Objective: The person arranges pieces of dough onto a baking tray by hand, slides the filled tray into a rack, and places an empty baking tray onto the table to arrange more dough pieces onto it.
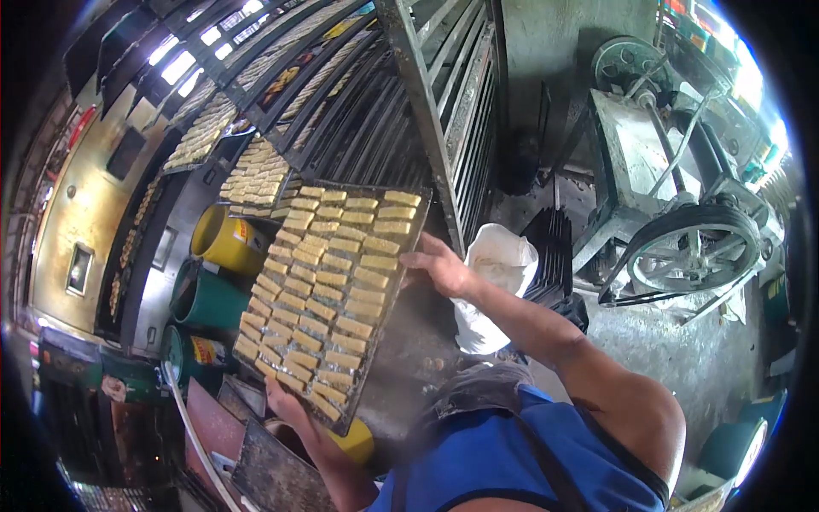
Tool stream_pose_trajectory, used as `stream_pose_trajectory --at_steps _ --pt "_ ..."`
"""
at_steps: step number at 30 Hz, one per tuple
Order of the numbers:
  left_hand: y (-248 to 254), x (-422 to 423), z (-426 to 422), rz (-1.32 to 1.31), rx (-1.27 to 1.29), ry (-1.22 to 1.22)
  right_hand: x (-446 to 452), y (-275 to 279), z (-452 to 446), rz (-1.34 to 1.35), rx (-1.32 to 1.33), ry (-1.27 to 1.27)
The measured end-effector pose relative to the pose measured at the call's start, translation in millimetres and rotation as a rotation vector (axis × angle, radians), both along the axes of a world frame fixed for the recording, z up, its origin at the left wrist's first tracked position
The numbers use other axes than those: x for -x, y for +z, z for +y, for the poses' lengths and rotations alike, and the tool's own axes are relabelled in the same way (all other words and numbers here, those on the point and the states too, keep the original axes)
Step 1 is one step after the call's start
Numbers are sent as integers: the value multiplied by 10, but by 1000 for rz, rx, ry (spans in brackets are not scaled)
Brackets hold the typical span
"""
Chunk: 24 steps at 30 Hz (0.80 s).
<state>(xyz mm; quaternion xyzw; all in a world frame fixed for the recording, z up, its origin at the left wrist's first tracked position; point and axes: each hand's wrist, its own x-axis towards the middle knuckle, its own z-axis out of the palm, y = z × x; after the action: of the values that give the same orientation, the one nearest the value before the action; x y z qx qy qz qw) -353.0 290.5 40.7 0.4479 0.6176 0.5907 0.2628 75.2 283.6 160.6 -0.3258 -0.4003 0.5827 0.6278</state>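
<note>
A dark flat baking tray (415, 243) covered with rows of pale yellow dough sticks (328, 277) is held up, slanted, in front of my body. My right hand (439, 266) grips its right edge, thumb and fingers closed on the rim. At the lower left edge, my left hand (288, 404) holds the same tray, its fingers partly hidden under it. Behind the tray's far end stands a metal rack (358, 111) with several slats, some bearing more filled trays. Another tray of sticks (256, 175) lies just beyond the held one.
To the left are a yellow bucket (223, 239), a green bucket (205, 294) and a steel oven front (90, 222). A white sack (490, 316) stands on the floor near my right arm. At the right is a belt-driven machine with a large wheel (695, 252).
</note>
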Motion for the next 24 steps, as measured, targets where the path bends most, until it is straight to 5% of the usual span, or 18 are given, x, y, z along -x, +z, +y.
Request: stream_pose_trajectory --at_steps 4,14,16,21,24 --pt "-118 95 134 185 -55 3 -27 -6 3 63 -14 37" --pt "-268 100 308 -14 -110 -42 -46 -70 26 17 3 55" --pt "-283 -31 338 -287 -87 -80 22 -13 14 80 -22 -3" --pt "159 -550 388 -259 -27 -113 -126 -88 290 46 1 -172" --pt "370 -780 444 -632 -54 -161 -111 -6 370 80 22 -260"
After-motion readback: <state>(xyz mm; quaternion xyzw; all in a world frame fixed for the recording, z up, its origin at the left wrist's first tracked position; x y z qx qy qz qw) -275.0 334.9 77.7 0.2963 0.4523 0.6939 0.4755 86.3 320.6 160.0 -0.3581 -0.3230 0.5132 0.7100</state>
